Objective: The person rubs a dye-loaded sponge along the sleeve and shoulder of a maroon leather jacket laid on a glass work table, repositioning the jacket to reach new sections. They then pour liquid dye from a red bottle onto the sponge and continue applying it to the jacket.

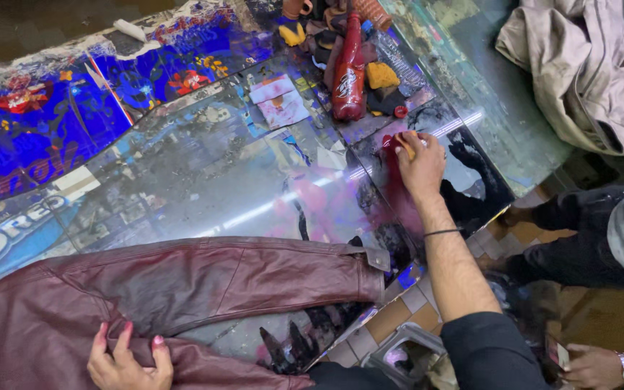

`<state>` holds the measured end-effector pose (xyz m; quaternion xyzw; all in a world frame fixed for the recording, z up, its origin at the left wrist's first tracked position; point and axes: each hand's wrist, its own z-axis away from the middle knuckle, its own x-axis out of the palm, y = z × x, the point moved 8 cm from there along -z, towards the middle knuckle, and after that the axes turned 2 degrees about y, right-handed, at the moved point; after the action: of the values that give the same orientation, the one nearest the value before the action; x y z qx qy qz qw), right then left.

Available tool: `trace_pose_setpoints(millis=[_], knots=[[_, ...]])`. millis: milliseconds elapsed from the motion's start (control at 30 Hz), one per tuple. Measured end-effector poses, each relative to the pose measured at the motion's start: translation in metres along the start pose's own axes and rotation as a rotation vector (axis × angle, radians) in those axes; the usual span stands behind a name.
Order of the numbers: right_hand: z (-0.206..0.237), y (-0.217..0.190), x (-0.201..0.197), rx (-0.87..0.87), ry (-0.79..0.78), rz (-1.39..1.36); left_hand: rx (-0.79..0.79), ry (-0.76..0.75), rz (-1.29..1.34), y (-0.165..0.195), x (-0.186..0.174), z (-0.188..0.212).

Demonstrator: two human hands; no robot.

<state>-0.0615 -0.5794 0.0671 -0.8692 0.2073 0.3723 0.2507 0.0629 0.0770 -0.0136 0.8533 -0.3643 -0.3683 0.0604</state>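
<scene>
A dark red leather jacket (182, 289) lies spread on the paint-smeared glass table (204, 173). The left hand (126, 361) rests on it, fingers loosely curled on its folds. The right hand (419, 162) is closed round a small yellow sponge (407, 146), beside a red plastic bottle (349, 68).

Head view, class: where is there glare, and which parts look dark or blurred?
Head view: streaks of glare cross the glass tabletop beside the right hand; the top-left corner is dark; the left hand on the maroon leather jacket looks slightly soft.
</scene>
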Motion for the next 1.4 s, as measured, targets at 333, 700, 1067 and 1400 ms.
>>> trace_pose_setpoints(millis=[333,700,1067,1400], knots=[[0.035,0.015,0.002,0.093,-0.574,0.248,0.011,0.062,0.018,-0.039,0.018,0.020],[0.042,0.003,0.017,0.055,-0.469,0.235,0.058,0.151,0.132,0.000,0.055,-0.029],[0.153,-0.058,-0.044,0.395,-0.079,-1.202,-0.071,0.157,0.159,-0.022,0.018,-0.006],[0.252,-0.160,0.016,0.640,-0.211,-2.018,-0.289,-0.170,0.114,0.003,-0.008,-0.058]])
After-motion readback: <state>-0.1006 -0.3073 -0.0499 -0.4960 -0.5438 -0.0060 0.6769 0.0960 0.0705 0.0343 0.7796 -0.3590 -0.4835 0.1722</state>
